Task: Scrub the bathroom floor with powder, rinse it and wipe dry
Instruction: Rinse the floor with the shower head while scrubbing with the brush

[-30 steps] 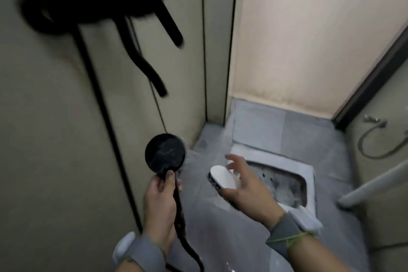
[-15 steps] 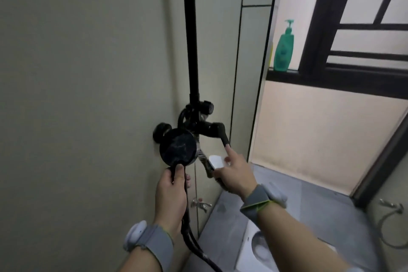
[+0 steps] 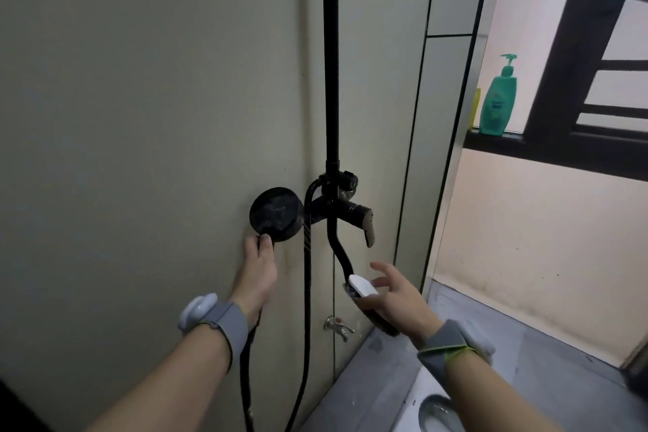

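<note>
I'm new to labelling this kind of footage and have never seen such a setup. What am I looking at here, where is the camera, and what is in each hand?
There is no machine: a person is cleaning a bathroom, and the one wide-angle camera sits on their head, looking forward and down at their own arms. The left hand grips the handle of a black hand shower, held up beside the black wall tap. The right hand holds a white-backed scrub brush, with the fingers spread loosely below the tap lever. Both wrists wear grey bands. A green pump bottle stands on the window ledge. At the lower right you see the grey floor.
</note>
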{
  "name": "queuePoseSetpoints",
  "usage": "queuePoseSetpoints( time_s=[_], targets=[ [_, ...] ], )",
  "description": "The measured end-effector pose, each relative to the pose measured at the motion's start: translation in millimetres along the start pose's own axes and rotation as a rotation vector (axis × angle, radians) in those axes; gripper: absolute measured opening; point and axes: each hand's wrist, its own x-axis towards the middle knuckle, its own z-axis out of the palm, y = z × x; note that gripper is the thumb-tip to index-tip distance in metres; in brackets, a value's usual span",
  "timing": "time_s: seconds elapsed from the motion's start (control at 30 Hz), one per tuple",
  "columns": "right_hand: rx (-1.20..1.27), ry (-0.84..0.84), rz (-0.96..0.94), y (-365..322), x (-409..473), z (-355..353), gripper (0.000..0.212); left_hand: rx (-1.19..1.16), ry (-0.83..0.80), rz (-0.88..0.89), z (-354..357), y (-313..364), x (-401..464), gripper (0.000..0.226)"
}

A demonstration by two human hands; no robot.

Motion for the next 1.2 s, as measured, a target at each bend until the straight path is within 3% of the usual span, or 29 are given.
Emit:
queuePoseSetpoints(
  time_s=[0.2,0.33,0.43,0.57,0.73,0.9,1.2],
  targets=[
    [-0.038,-0.002,-0.017,-9,-5,-11,0.063,0.223,-0.062,0.114,-32,37,22,0.03],
    [-0.075,0.016,-0.03,-30,-8,-14,0.062,0.208,-0.014,0.208,-25,74,35,0.025],
    [-0.131,0.075,-0.034,-38,-3,-15,0.068,0.176,-0.147,0.258,-10,87,60,0.027],
    [-0.178,0.094,-0.036,-40,-1,-22,0.066,0.163,-0.199,0.285,5,81,73,0.029],
    [-0.154,0.152,-0.014,-32,-1,-22,0.06,0.007,-0.27,0.105,18,56,71,0.025],
    [-0.14,0.245,-0.009,-25,11,-11,0.048,-0.037,-0.261,0.116,20,78,102,0.021],
    [-0.215,0.197,-0.026,-16,20,-10,0.047,0.311,-0.35,0.402,40,105,142,0.024]
  ],
)
